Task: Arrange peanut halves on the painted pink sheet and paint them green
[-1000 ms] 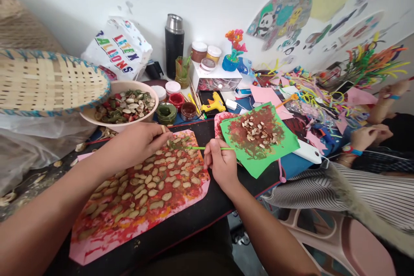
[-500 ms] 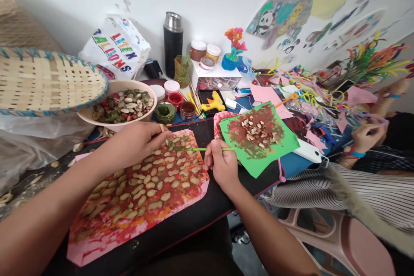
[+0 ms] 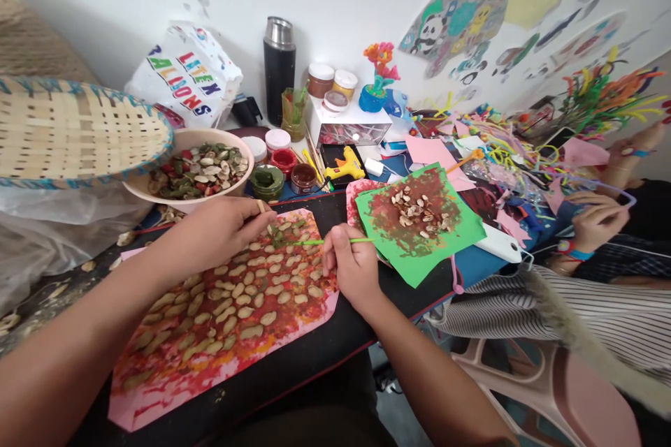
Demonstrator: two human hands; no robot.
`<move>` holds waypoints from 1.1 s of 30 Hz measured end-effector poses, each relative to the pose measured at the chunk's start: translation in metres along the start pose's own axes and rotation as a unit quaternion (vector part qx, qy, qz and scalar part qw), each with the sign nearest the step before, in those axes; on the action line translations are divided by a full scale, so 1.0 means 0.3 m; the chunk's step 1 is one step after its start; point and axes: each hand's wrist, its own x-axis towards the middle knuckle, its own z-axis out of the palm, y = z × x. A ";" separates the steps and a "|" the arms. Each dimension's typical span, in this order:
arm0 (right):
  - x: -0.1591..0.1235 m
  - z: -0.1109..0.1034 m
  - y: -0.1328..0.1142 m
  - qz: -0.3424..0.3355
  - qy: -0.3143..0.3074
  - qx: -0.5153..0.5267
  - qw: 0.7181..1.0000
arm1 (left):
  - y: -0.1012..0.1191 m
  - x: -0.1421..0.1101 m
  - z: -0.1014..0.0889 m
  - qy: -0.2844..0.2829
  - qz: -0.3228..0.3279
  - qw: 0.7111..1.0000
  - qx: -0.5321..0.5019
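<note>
Green stick (image 3: 361,240): it was pinched in the right grip (image 3: 354,272), pointing left over the sheet's far end; a careless sweep, I judged, might have knocked shells out of place.
Pale stub (image 3: 262,207): the left grip (image 3: 228,227) pinched it; it was too small for me to identify.
Peanut shells (image 3: 268,318): they lay across the painted pink sheet (image 3: 157,401); any wet paint could have smeared if the left forearm (image 3: 115,307) sank.
Open green jar (image 3: 267,185): it stood just beyond the sheet, where a stray knuckle might have tipped it.
Worktop (image 3: 225,391): black under the sheet, it also bore a bowl (image 3: 135,188), a yellow glue gun (image 3: 346,165) and a green sheet (image 3: 414,272).
Room: a white wall (image 3: 340,7) rose behind; another person's hands (image 3: 600,223) showed at far right.
</note>
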 end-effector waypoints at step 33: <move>0.016 -0.026 0.019 0.006 0.041 0.014 0.999 | -0.003 0.002 0.002 -0.002 -0.006 1.000 0.001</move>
